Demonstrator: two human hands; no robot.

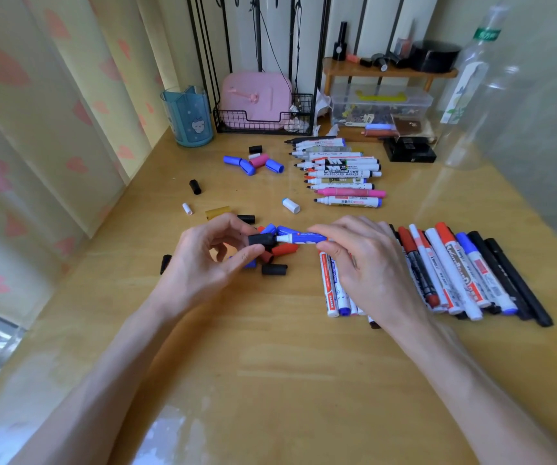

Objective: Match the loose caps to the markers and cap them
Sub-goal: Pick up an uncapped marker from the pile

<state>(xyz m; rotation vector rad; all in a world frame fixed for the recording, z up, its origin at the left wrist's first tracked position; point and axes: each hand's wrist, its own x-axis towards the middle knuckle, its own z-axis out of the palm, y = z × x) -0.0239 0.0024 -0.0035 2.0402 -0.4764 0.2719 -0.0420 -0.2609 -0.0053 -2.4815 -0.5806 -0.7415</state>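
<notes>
Black cap against blue marker, held just above the wooden desk (270,364).

Pinched between thumb and fingertips of the left hand (213,260), the black cap (261,239) sits right at the white neck of the blue marker (298,238); I cannot tell if it is pushed home. The right hand (364,263) grips that marker's barrel with curled fingers, its tip pointing left. Directly beneath lies a small heap of loose caps (278,251), red, blue and black. Partly under the right hand and stretching off to the right is a row of markers (465,273) lying side by side. Farther back a second row, the uncapped markers (340,169), all point their tips left, with a cluster of blue and pink caps (253,162) just beside them. A white cap (291,205) and a yellow cap (217,212) lie apart in between.
</notes>
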